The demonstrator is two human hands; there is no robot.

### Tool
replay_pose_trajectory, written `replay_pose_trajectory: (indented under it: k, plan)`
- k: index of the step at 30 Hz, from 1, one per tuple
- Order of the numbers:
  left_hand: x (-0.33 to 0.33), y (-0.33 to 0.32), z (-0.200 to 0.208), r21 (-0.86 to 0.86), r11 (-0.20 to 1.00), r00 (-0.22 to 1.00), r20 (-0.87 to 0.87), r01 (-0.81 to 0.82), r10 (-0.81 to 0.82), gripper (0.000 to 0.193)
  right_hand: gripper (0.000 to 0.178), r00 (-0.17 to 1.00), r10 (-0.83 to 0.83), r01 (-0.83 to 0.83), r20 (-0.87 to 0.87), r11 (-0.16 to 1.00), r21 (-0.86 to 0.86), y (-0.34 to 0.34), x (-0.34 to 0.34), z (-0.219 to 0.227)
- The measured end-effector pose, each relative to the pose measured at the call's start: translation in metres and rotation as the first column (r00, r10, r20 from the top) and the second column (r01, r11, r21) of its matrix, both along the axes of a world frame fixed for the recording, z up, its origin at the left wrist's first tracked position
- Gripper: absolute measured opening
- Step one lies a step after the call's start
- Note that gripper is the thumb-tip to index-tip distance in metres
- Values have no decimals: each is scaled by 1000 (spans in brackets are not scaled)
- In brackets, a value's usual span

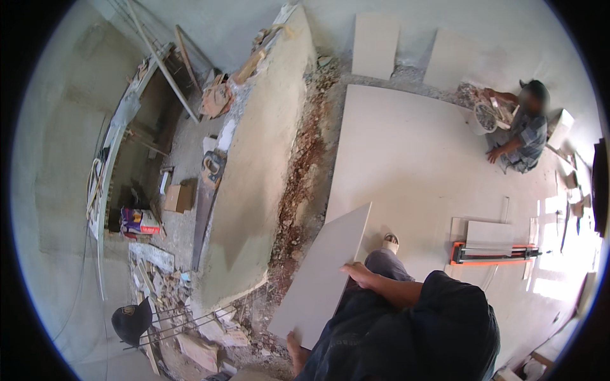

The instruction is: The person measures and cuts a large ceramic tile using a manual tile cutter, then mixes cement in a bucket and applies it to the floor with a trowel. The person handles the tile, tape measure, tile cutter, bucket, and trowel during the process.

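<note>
Right hand [359,274], forearm [403,291] reaching across the body, grips the right edge of a tile [318,279]; left hand [294,345] clasps its lower edge. The tile slants before the torso [381,330].

Right forearm [403,291], bare, extends leftward across the front of the torso [381,327] to the right grip [360,274], which is closed. Left grip [295,347], lower and farther left, is likewise closed and only partly visible.
</note>
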State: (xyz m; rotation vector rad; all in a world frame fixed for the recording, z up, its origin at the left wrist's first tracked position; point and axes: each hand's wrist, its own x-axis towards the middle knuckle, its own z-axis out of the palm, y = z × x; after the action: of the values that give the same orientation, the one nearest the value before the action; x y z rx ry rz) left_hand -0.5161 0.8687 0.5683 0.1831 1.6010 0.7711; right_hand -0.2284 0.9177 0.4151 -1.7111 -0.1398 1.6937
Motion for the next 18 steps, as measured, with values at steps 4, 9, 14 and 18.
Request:
replay_pose_trajectory:
  k: [4, 9, 14, 18]
  plan:
    - [22, 0, -8, 30, 954, 954, -49, 299, -297, 42, 51, 983, -120, 113, -140, 992, -51, -30, 44, 10]
    - [72, 12, -39, 60, 982, 964, 184, 181, -189, 40, 34, 938, -346, 346, -22, 938, 11, -66, 104, 42]
    - [121, 19, -62, 146, 892, 901, 15, 428, -434, 39, 46, 804, -551, 555, -222, 830, -51, -99, 157, 64]
    - [157, 19, -24, 245, 653, 697, -248, 717, -672, 43, 43, 775, -603, 604, -189, 795, -59, -118, 181, 69]
